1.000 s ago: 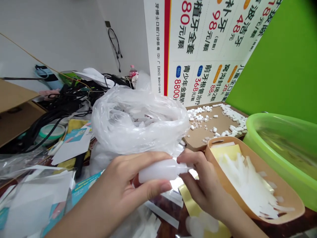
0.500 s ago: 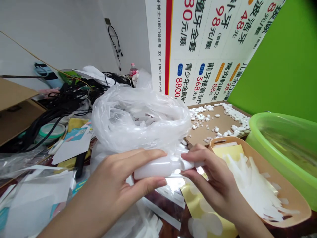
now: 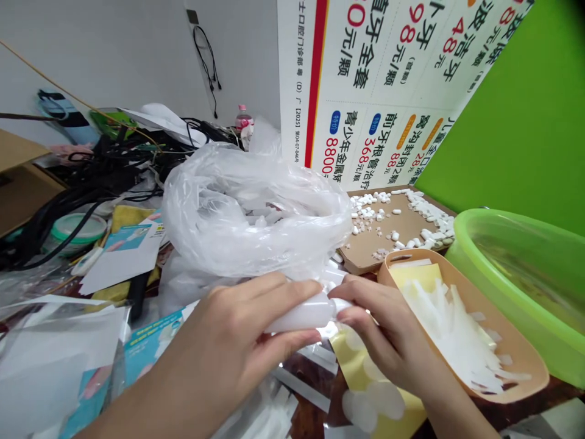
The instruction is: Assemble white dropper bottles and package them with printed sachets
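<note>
My left hand (image 3: pixel 237 323) is wrapped round a small translucent white plastic bottle (image 3: pixel 304 314), which lies on its side in the air with its top to the right. At that top end my right hand (image 3: pixel 388 320) pinches a white cap (image 3: pixel 340 305) between thumb and fingers. The cap sits against the bottle's shoulder, and the neck is hidden. Just beyond both hands bulges a clear plastic bag (image 3: pixel 247 250) with whitish plastic pieces inside.
To the right, a tan basket (image 3: pixel 525 393) holds white strips, beside a green basin (image 3: pixel 466 244). Behind it, a cardboard tray (image 3: pixel 375 235) carries many small white caps. Yellow sheets (image 3: pixel 340 353) with round clear stickers lie below. Cables (image 3: pixel 59 213) and printed cards (image 3: pixel 123 256) clutter the left.
My left hand has moved right with the bottle, closing up on the cap. The bottle neck, visible before, is now covered. The whole view has shifted slightly.
</note>
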The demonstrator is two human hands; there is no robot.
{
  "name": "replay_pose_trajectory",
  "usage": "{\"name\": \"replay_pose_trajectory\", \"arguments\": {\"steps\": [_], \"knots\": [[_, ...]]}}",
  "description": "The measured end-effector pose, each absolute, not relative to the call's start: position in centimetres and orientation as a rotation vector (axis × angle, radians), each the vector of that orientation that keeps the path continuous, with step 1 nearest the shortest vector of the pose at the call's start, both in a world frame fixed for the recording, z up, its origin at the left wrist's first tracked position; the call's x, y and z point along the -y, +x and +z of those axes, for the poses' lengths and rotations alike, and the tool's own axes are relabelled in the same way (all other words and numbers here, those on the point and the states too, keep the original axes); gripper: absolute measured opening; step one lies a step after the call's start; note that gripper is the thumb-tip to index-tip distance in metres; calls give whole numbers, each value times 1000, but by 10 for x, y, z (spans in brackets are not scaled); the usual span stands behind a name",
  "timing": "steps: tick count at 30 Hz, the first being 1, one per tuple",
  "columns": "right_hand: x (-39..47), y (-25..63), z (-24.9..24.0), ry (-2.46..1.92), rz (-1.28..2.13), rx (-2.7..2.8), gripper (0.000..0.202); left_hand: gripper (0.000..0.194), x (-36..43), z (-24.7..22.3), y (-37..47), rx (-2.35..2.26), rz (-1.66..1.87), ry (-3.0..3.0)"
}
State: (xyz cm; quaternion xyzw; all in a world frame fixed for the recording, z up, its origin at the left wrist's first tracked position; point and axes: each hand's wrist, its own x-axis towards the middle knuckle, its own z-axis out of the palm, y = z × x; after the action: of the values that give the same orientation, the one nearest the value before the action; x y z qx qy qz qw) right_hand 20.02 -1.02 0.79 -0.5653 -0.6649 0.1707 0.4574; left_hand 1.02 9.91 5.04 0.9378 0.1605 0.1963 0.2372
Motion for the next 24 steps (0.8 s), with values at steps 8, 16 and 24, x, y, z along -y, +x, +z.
{"name": "replay_pose_trajectory", "arguments": {"steps": [8, 16, 24], "knots": [[22, 202, 19, -1256, 871, 1558, 79, 34, -86, 53, 6, -366, 616, 2561], [33, 208, 20, -1247, 161, 1754, 34, 24, -81, 59, 4, -647, 610, 2336], [24, 198, 14, -1387, 118, 1732, 46, 39, -88, 45, 1, -362, 727, 2564]]}}
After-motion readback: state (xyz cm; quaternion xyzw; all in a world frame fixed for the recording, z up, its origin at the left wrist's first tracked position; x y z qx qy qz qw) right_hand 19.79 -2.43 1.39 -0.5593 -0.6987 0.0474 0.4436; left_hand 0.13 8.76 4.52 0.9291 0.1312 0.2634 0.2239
